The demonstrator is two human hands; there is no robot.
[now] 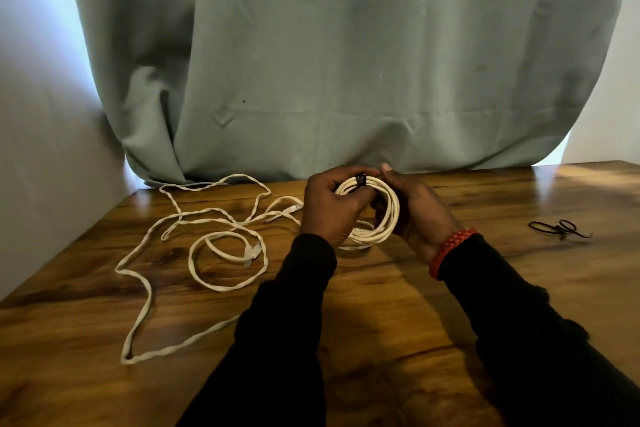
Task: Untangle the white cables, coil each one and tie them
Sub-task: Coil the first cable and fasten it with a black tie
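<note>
A coiled white cable (388,215) is held upright above the wooden table (381,315), between both hands. My left hand (329,208) grips its left side, thumb and fingers at the top. My right hand (415,211) cups its right side, thumb raised at the top. A black tie (361,181) wraps the coil's top strands between the two thumbs. A second white cable (194,246), flat and loose, sprawls over the table's left half in open loops, with a plug end (254,251) lying inside a small loop.
Two black ties (561,229) lie on the table at the far right. A green curtain (346,62) hangs behind the table's back edge. A white wall (41,166) borders the left side. An orange braided bracelet (450,251) circles my right wrist.
</note>
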